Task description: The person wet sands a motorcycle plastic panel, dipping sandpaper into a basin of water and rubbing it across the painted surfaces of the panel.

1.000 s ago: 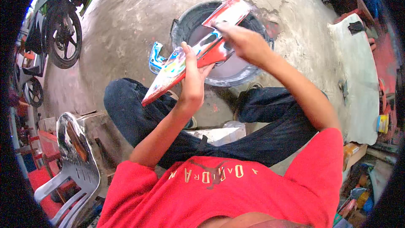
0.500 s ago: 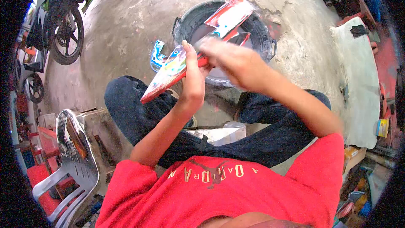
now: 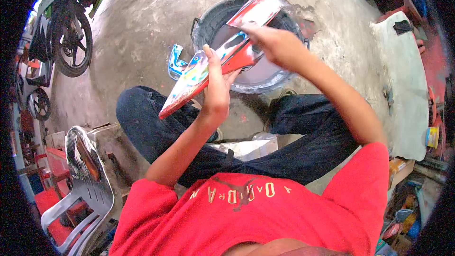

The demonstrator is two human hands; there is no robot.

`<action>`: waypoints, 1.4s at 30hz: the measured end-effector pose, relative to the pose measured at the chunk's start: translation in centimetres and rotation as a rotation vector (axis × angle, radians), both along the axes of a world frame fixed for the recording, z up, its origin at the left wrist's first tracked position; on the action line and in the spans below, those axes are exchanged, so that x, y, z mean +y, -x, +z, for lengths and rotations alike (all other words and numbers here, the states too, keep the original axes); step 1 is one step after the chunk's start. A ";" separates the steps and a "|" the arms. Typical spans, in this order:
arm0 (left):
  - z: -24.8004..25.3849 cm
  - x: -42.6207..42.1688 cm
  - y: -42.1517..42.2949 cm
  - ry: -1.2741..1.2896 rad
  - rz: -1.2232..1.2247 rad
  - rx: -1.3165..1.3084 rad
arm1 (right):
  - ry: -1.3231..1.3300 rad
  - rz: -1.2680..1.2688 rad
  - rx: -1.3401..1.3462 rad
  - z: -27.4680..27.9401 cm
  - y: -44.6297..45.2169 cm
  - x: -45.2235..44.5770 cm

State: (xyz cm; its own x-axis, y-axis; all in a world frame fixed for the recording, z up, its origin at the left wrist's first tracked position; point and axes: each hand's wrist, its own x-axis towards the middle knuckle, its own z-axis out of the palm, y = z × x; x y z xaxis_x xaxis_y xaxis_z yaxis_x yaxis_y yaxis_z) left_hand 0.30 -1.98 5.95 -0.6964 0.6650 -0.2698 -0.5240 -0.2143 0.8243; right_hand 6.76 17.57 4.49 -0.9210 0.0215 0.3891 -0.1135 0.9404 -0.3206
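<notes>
A long motorcycle body panel (image 3: pixel 194 77), red with worn white, blue and yellow patches, stretches diagonally from above my left knee to over a dark basin (image 3: pixel 199 33). My left hand (image 3: pixel 215 80) is closed around its middle, the thumb on the upper face. Farther up the panel, my right hand (image 3: pixel 275 45) rests with bent fingers pressed to its surface; whatever lies under those fingertips is hidden. Cloudy grey water (image 3: pixel 256 78) fills the basin's bottom. A smaller blue and white curved piece (image 3: pixel 176 61) is on the floor left of the basin.
My bent knees flank the near side of the basin. A grey plastic chair (image 3: pixel 87 170) stands at the left, with a motorcycle wheel (image 3: pixel 72 42) beyond it. At the right are a pale flat panel (image 3: pixel 400 90) and a small yellow can (image 3: pixel 432 137). Stained concrete floor (image 3: pixel 137 28) surrounds the basin.
My right hand has slid up and away along the panel, uncovering its dark slot and red middle section. My left hand keeps its hold, and the panel has barely shifted.
</notes>
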 end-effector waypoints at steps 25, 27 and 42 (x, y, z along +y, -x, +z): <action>0.1 0.1 -0.5 -0.007 0.030 0.036 | 0.093 -0.114 -0.185 1.0 -0.2 -0.3; -0.3 0.0 -0.1 -0.020 0.021 0.016 | 0.132 0.146 -0.034 3.0 -0.9 -4.1; -0.8 0.4 1.3 0.000 0.008 -0.027 | 0.419 0.090 -0.078 3.1 -1.2 -4.5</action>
